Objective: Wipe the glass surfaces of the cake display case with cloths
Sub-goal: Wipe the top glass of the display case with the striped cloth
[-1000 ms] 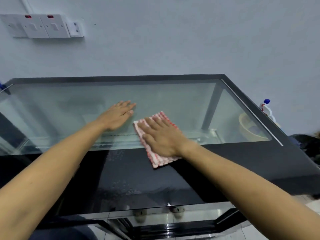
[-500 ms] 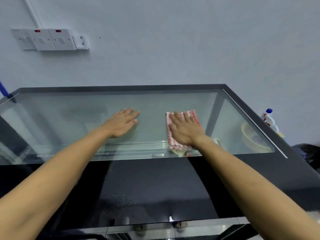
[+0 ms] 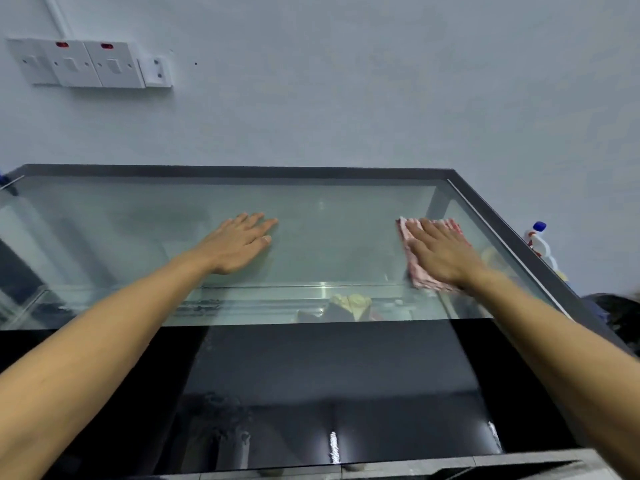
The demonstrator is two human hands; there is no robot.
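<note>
Head view looks down on the display case [image 3: 242, 171], whose glass top [image 3: 329, 220] runs up to a dark frame against the wall. Right hand [image 3: 440, 252] lies flat on the red-and-white cloth [image 3: 420, 277], fingers [image 3: 414, 232] straight and spread, pressing it to the glass without curling round it. The cloth sits near the right-hand edge of the pane, close to the slanted frame rail. A second ago the cloth lay at the near edge of the clear glass, partly over the dark band, close beside the left hand; half a second ago it was further up on the glass and further right; now it has travelled well to the right, and the two hands are far apart.

Left hand [image 3: 239, 244] has stayed at about the same spot left of centre on the glass, palm down, fingers straight and together, holding nothing. Both forearms reach across the dark front band [image 3: 329, 375] of the case top.

Beyond the case's right corner stands a white spray bottle [image 3: 538, 242] with a blue cap. On the wall at upper left sits a row of white switches [image 3: 86, 64], two with red marks. Through the glass near the front edge a pale, crumpled thing [image 3: 349, 303] shows inside the case; what it is cannot be told.
</note>
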